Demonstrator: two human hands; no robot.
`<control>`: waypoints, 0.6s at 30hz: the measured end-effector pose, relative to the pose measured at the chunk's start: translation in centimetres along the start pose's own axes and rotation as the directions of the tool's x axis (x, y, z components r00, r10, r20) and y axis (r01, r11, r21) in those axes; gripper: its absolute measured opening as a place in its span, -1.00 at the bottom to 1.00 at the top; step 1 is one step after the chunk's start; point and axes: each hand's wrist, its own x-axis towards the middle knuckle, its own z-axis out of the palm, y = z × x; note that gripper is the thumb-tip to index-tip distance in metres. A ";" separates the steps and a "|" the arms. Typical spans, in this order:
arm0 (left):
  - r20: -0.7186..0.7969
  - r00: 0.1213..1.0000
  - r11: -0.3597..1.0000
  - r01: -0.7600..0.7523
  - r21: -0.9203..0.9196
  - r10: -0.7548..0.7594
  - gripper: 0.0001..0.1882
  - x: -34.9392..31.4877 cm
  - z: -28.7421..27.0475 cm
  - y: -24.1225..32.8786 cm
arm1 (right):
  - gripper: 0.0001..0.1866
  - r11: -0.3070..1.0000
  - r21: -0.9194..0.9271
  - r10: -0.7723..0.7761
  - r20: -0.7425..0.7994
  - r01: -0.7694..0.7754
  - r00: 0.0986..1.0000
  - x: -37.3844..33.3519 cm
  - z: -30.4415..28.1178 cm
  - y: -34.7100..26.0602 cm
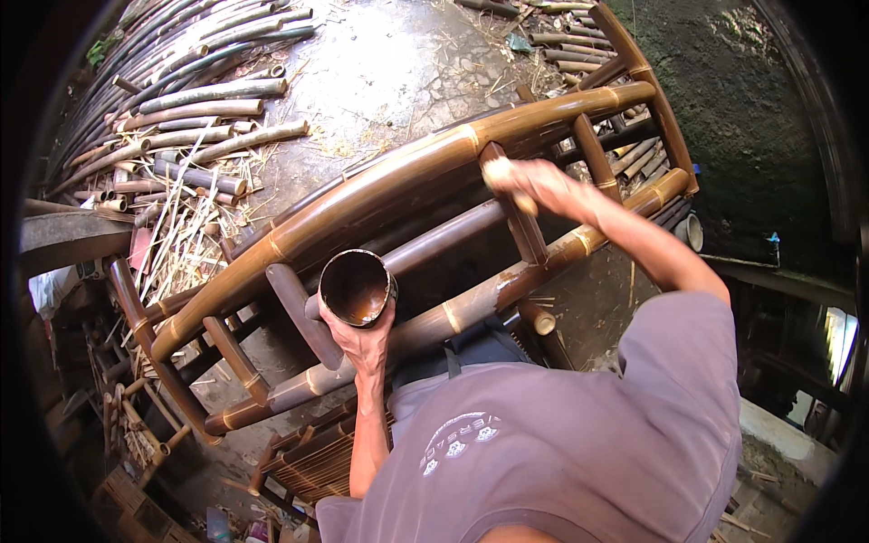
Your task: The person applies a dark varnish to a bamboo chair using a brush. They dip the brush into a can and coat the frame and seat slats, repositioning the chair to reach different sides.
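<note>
A dark, round bowl point(339, 275) with a little brown liquid inside rests in my left hand point(364, 342), its fingers wrapped round it from below. Across the middle stretches a long bamboo furniture frame point(376, 192) with curved rails and short crosspieces. My right hand point(543, 185), slightly blurred, is closed on a small pale piece point(497, 173) whose kind I cannot make out. It presses against the top of a dark crosspiece point(525, 233). The lower rail point(407, 333) looks dull on its left stretch and glossy brown towards the right.
Stacked bamboo poles point(213, 104) and thin split strips point(186, 249) fill the far left. More cut bamboo point(579, 45) lies at the far right beside a mossy wall point(733, 118). A slatted bamboo piece point(321, 462) stands near my left forearm, and a small bamboo frame point(136, 425) farther left.
</note>
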 end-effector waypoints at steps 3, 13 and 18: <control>-0.013 1.000 1.000 -0.021 -0.021 0.020 0.05 0.1 -0.6 -1.1 | -0.59 0.948 -0.029 0.296 0.448 -0.317 0.844 -9.0 0.8 -4.9; 0.044 0.997 0.992 -0.059 -0.115 0.065 0.02 1.6 -1.1 -1.5 | -0.83 0.833 -0.536 0.508 0.642 -0.137 0.575 -1.9 7.1 -13.9; 0.051 0.997 0.998 -0.055 -0.033 0.056 0.05 1.0 -1.2 -1.2 | -0.89 0.825 -0.241 0.516 -0.047 -0.510 0.856 -3.0 4.9 -11.5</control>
